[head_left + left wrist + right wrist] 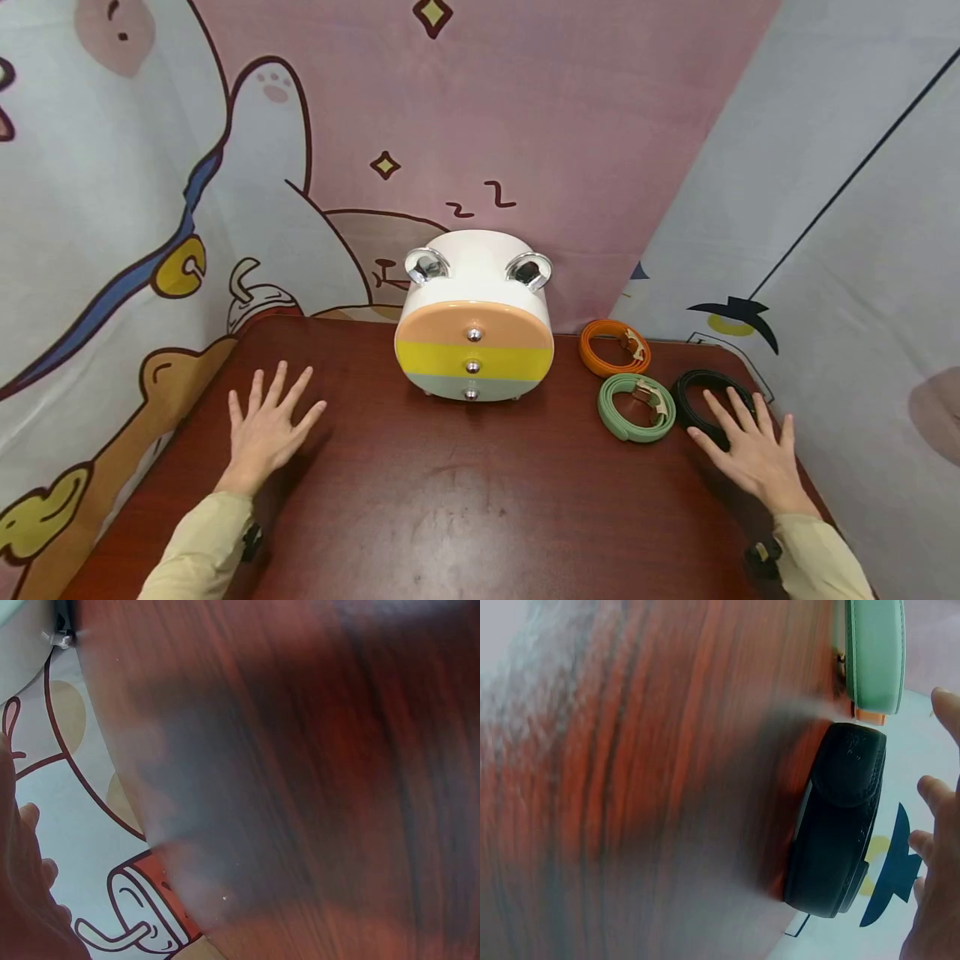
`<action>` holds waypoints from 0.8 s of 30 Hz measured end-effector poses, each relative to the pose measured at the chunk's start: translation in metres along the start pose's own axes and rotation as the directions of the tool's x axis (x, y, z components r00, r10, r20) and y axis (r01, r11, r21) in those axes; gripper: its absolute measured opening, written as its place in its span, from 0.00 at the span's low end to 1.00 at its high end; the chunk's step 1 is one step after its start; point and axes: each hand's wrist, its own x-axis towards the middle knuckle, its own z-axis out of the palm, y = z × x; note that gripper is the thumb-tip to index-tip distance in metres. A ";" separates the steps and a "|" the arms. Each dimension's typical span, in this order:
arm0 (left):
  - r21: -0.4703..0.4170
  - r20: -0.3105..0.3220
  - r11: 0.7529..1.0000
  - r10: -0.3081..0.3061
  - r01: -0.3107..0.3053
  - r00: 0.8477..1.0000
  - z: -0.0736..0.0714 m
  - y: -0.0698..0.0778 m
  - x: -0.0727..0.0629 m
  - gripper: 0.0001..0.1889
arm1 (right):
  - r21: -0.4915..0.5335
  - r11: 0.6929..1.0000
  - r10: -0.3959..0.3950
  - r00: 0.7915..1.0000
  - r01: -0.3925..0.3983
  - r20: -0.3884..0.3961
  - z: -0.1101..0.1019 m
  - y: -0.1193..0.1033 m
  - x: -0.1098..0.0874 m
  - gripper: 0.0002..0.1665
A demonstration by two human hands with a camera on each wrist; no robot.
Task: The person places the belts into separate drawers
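My left hand (268, 427) is spread with straight fingers over the left side of the table, holding nothing. My right hand (756, 457) is spread too, close to a coiled black belt (686, 398) and partly in front of it in the head view. In the right wrist view the black belt (836, 825) stands on its edge, apart from the fingers. Left of it lie a coiled green belt (611, 408) and, farther back, a coiled orange belt (592, 354), both with metal buckles. A white drawer box (480, 271) with an orange, yellow and grey-green striped front stands at the back middle.
The dark red-brown table (450, 517) carries everything. Two shiny round fittings (427, 265) stick up from the box, and its front has three silver knobs (472, 367). A cartoon-printed cloth (525, 108) hangs behind the table and along its sides.
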 end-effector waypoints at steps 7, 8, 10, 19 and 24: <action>0.009 0.009 1.000 0.000 0.000 1.000 0.004 0.000 0.004 0.38 | -0.005 1.000 0.007 1.000 -0.007 0.011 0.001 -0.003 -0.001 0.47; 0.009 0.009 1.000 0.001 -0.001 1.000 0.004 0.000 0.005 0.38 | -0.004 1.000 0.006 1.000 -0.006 0.011 0.001 -0.003 -0.001 0.47; 0.005 0.009 1.000 -0.001 0.001 1.000 0.004 0.002 0.005 0.38 | -0.002 1.000 0.004 1.000 -0.004 0.010 0.001 -0.004 0.000 0.47; 0.003 0.028 1.000 -0.013 0.012 1.000 0.008 0.009 0.007 0.37 | 0.010 1.000 -0.012 1.000 0.012 0.016 0.003 -0.009 0.006 0.47; -0.001 0.036 1.000 -0.005 0.005 0.999 0.014 0.012 0.011 0.37 | 0.007 1.000 -0.020 1.000 0.020 0.002 0.007 -0.013 0.011 0.46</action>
